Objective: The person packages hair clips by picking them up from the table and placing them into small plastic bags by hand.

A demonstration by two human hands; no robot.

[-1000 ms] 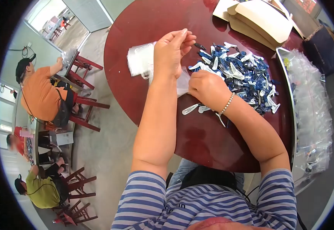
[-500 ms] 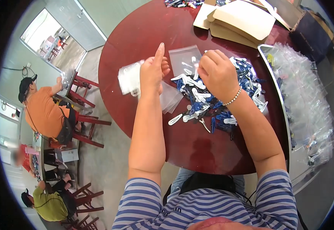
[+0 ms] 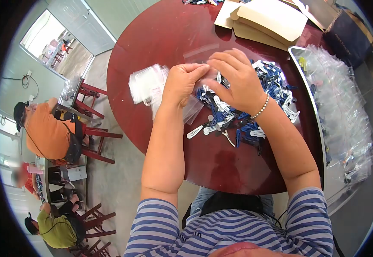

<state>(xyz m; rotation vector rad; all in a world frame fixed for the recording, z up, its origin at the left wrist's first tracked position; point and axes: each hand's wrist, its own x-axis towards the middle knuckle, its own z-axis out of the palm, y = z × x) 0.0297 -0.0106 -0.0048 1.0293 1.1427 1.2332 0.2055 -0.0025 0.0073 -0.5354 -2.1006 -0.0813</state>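
Note:
My left hand (image 3: 184,81) pinches a clear plastic bag (image 3: 201,52), which lies over the red table (image 3: 135,47) and is partly hidden by both hands. My right hand (image 3: 235,81), with a beaded bracelet at the wrist, is beside it with its fingers apart and slightly blurred; nothing shows in it. Beneath and to the right of my right hand spreads a pile of blue and white hair clips (image 3: 276,83). A stack of clear bags (image 3: 145,85) lies left of my left hand, and more loose bags (image 3: 190,109) are under that wrist.
A long tray (image 3: 319,124) of filled clear bags (image 3: 342,107) stands along the table's right side. Open cardboard boxes (image 3: 270,21) and a dark paper bag (image 3: 349,38) are at the back. Several people sit at tables on the left, one in an orange shirt (image 3: 49,132).
Since half a second ago, my left hand has moved right and closed on the bag. My right hand's fingers have spread beside it. The view shifted over the past second.

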